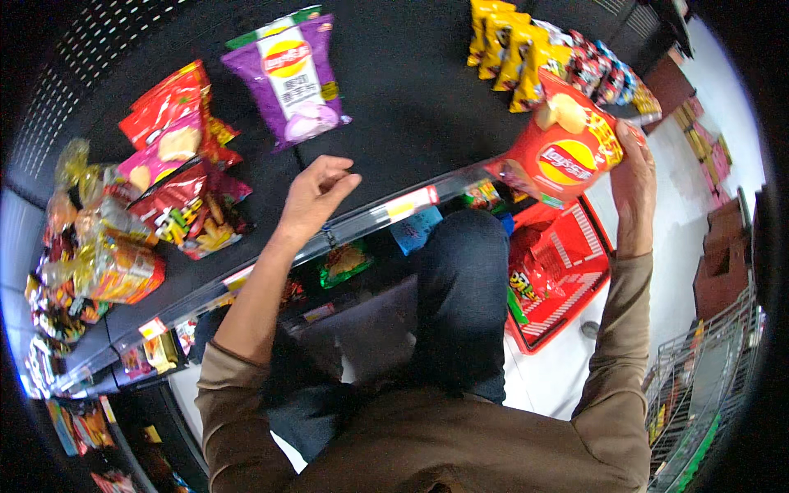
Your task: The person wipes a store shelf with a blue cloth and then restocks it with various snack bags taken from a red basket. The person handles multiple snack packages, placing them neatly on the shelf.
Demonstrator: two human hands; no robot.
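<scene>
My right hand (635,166) grips the right end of a red Lay's chip bag (564,145), held above the shelf's front edge and over part of a red plastic basket (585,246). My left hand (323,194) hovers over the black shelf with fingers loosely curled and nothing in it. Just beyond it on the shelf is a purple Lay's chip bag (302,80), with a green bag (271,31) partly hidden behind. To the left lie a dark red snack bag (185,209), a pink chip bag (166,151) and red snack bags (166,101).
Yellow snack bags (515,49) stand in a row at the shelf's back right. Clear-wrapped snack packs (117,265) crowd the left. A transparent price rail (370,215) edges the shelf. Lower right is a wire cart (703,382); brown cartons (721,265) stand beyond it.
</scene>
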